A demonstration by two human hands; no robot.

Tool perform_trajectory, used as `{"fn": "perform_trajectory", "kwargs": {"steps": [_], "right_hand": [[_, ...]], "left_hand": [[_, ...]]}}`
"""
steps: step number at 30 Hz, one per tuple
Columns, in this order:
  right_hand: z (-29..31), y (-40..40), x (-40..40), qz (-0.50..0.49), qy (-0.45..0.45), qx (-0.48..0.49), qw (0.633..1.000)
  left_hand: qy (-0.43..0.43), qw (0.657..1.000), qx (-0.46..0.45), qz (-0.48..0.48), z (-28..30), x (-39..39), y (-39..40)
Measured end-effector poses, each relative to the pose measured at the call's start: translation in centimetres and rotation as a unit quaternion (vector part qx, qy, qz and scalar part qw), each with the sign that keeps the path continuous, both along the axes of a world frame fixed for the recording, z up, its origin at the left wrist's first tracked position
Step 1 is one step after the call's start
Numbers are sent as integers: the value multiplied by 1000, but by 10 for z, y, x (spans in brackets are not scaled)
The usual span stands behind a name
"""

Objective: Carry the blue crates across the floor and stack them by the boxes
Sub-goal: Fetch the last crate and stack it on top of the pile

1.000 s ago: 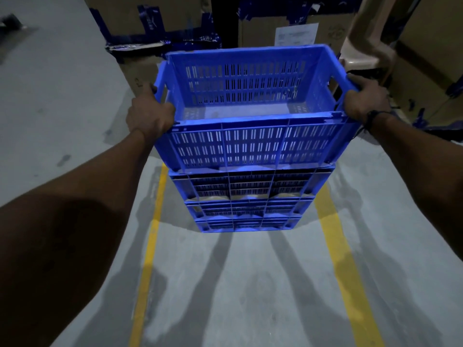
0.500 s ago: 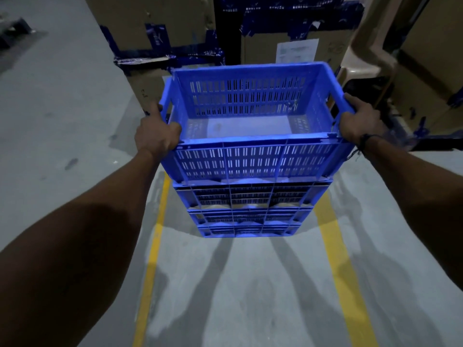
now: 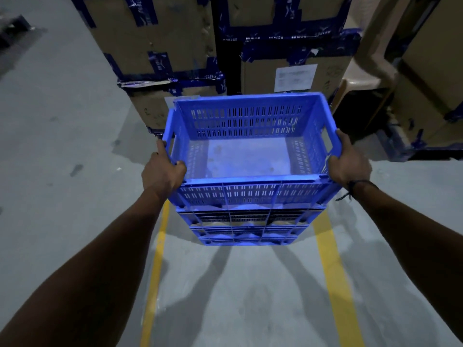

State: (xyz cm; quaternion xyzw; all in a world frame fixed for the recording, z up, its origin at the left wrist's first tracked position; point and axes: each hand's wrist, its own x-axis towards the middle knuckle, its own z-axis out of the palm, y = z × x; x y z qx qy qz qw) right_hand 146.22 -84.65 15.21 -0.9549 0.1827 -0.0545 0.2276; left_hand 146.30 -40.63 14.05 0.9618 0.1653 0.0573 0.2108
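**Q:** Hands first: where are they, and what do they hold?

**A:** Left hand (image 3: 164, 174) grips the left rim of the top crate (image 3: 250, 156), fingers curled over the edge near its handle slot. Right hand (image 3: 349, 164) grips the opposite rim the same way, fingers wrapped over the edge. A dark cord (image 3: 357, 187) circles the right wrist. Both arms reach straight forward from the bottom corners of the view.

**Q:** Where is that crate?

**A:** Between the two hands. It is blue, slotted on its walls, open on top, and nothing lies inside on its pale bottom. Directly below the hands, more blue crates (image 3: 248, 227) form a stack on the floor, and the top crate sits over them. Whether it rests fully on the stack or is held just above it, I cannot tell.

**Q:** What lies beyond the hands?

**A:** Tall cardboard boxes (image 3: 155, 43) with dark blue tape, standing close behind the stack. A white paper label (image 3: 294, 77) is stuck to the box straight ahead. Past the right hand is a tan plastic shape (image 3: 363, 66), too dim to identify.

**Q:** And nearer than the hands?

**A:** Grey concrete floor (image 3: 62, 146). Two yellow lines (image 3: 334, 284) run along it, one under each forearm, and the stack stands between them. Long shadows fall from the stack toward the viewer.
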Motion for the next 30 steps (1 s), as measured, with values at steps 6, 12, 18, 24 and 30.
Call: {"fn": "perform_trajectory", "kwargs": {"steps": [6, 12, 18, 24, 30], "right_hand": [[10, 8, 5, 33, 64, -40, 997], [14, 10, -1, 32, 60, 10, 998], [16, 7, 5, 23, 71, 42, 996], [19, 9, 6, 18, 63, 40, 997], [25, 13, 8, 7, 89, 57, 994]], "left_hand": [[55, 996, 66, -34, 9, 5, 0], [58, 996, 31, -55, 12, 6, 4], [50, 997, 11, -53, 12, 3, 2], [47, 997, -4, -54, 11, 4, 4], [55, 996, -25, -68, 19, 6, 6]]}}
